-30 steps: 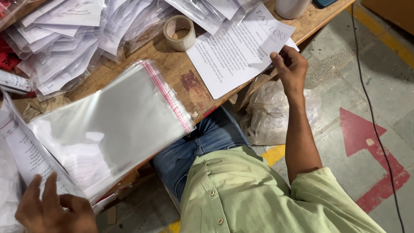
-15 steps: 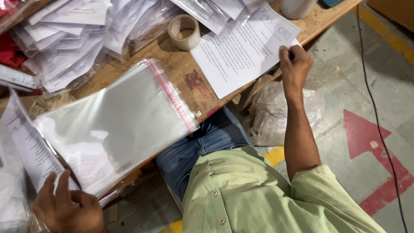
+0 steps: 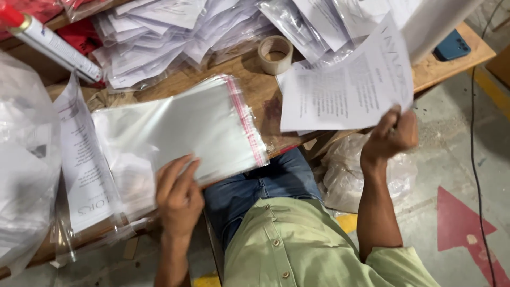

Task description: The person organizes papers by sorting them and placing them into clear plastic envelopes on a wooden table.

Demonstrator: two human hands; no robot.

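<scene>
Right hand (image 3: 394,134): raised off the counter (image 3: 255,87), fingers closed in a pinch on the lower right corner of a printed sheet (image 3: 345,90). Thumb and fingertips clamp the paper edge; the sheet stands lifted and slightly curled, its upper part overlapping the loose papers behind it. Forearm runs straight down from the hand toward the green shirt.

Left hand (image 3: 178,196): fingers extended and mostly straight, spread only a little, resting flat on the lower edge of a stack of clear plastic bags (image 3: 180,130). Fingertips touch the top bag; whether the thumb grips underneath cannot be told. Hand looks open, pressing rather than clenching.

The stack of clear plastic bags lies on the wooden counter in front of the person, with a pink-red adhesive strip (image 3: 247,122) along its right end, hanging slightly over the near edge.

Around: a bagged printed sheet (image 3: 85,159) lies just left of the stack. A roll of tape (image 3: 275,54) sits on the counter beyond the stack, near the lifted sheet. A heap of bagged papers (image 3: 159,37) fills the far side. A blue phone (image 3: 451,47) rests at the right end of the counter. A crumpled plastic bag (image 3: 345,175) lies on the floor below the right hand.
</scene>
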